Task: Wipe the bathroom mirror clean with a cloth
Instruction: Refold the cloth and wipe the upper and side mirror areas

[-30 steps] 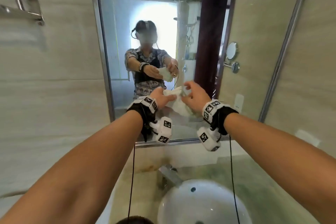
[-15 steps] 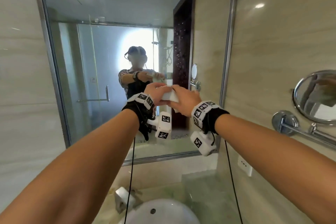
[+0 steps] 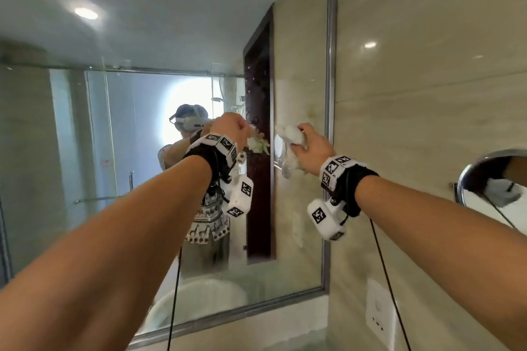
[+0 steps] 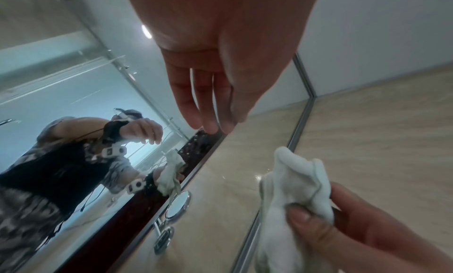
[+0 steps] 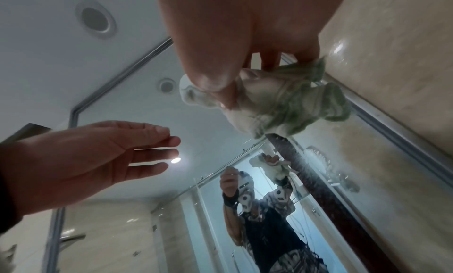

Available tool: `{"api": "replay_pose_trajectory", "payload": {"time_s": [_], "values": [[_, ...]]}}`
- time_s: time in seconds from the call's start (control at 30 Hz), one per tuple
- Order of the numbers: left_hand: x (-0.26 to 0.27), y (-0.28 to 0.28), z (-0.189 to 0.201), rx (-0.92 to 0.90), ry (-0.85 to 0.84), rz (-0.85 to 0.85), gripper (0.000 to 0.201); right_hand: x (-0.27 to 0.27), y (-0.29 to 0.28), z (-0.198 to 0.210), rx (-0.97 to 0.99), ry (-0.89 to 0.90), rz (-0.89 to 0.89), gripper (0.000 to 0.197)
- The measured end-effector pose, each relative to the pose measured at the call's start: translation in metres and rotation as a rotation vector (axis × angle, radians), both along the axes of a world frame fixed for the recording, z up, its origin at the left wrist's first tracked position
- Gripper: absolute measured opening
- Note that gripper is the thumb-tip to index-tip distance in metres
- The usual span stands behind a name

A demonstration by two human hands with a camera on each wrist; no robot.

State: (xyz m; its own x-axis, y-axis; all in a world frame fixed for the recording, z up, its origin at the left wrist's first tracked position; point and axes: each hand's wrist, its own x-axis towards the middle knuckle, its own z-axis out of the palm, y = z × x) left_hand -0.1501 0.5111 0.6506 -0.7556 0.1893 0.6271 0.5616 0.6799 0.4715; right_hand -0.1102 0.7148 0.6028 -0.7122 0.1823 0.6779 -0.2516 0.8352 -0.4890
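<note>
The large wall mirror point(image 3: 128, 122) in its metal frame fills the left and middle of the head view. My right hand point(image 3: 309, 148) pinches a bunched white cloth point(image 3: 292, 135) near the mirror's right edge. The cloth hangs a little in front of the glass, apart from its reflection. In the right wrist view the thumb and fingers of my right hand point(image 5: 220, 79) squeeze the cloth point(image 5: 294, 106). My left hand point(image 3: 232, 129) is raised just left of the cloth. In the left wrist view the left hand point(image 4: 210, 122) holds nothing, its fingers straight, with the cloth point(image 4: 294, 180) below it.
A round swivel mirror point(image 3: 496, 177) juts from the beige tiled wall at the right. A white wall socket point(image 3: 379, 313) sits below it. The mirror's steel frame point(image 3: 330, 94) runs down between glass and tiles. A white basin shows as a reflection low in the glass.
Both hands held the cloth together before. Now they have parted and risen: the left hand has let go, and the right hand keeps the cloth nearer the mirror's right edge.
</note>
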Motion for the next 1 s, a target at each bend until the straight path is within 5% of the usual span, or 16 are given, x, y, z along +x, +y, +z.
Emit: {"api": "replay_pose_trajectory", "payload": {"time_s": [0.17, 0.37, 0.43, 0.53, 0.6, 0.8, 1.0], "values": [[-0.037, 0.023, 0.022, -0.253, 0.098, 0.205, 0.024, -0.046, 0.036, 0.022, 0.005, 0.043, -0.039, 0.034], [-0.088, 0.041, 0.045, -0.321, 0.307, 0.277, 0.024, -0.099, 0.056, 0.06, 0.07, 0.172, -0.052, 0.039], [-0.106, 0.042, 0.05, -0.349, 0.358, 0.351, 0.047, -0.12, 0.057, 0.076, 0.111, 0.218, -0.107, 0.044], [-0.135, 0.042, 0.051, -0.465, 0.293, 0.435, 0.113, -0.15, 0.058, 0.105, 0.147, 0.275, -0.145, 0.049], [-0.151, 0.045, 0.05, -0.474, 0.313, 0.418, 0.134, -0.164, 0.058, 0.126, 0.164, 0.32, -0.179, 0.05], [-0.186, 0.065, 0.062, -0.611, 0.241, 0.51, 0.153, -0.212, 0.061, 0.181, 0.143, 0.407, -0.263, 0.055], [-0.204, 0.073, 0.053, -0.643, 0.257, 0.605, 0.161, -0.24, 0.05, 0.155, 0.153, 0.46, -0.197, 0.054]]}}
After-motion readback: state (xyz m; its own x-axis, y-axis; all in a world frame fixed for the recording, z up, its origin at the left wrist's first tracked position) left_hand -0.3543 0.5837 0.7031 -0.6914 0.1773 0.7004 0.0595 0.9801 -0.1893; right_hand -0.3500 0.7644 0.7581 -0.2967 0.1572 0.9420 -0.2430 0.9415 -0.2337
